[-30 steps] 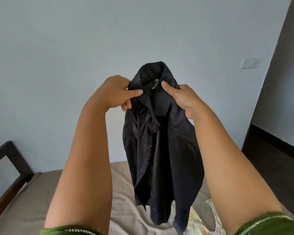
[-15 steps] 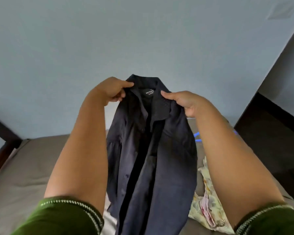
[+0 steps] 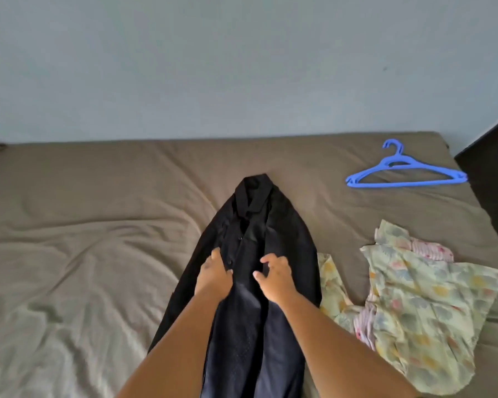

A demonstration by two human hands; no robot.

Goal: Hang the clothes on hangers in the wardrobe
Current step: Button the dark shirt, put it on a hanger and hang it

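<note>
My left hand (image 3: 213,275) and right hand (image 3: 275,272), fingers loosely curled, rest on the limp shirt (image 3: 256,225) mid-frame; I'd grip its collar.

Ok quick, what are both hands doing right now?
Left hand: open, fingers resting on the dark shirt on the bed.
Right hand: open, fingers loosely curled over the shirt, gripping nothing.

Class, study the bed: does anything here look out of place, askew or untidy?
The floral garment lies crumpled in a heap near the bed's right edge, partly inside out. The dark shirt lies narrow and bunched, not spread flat, under both hands. The blue hanger lies bare. The sheet is wrinkled at left.
</note>
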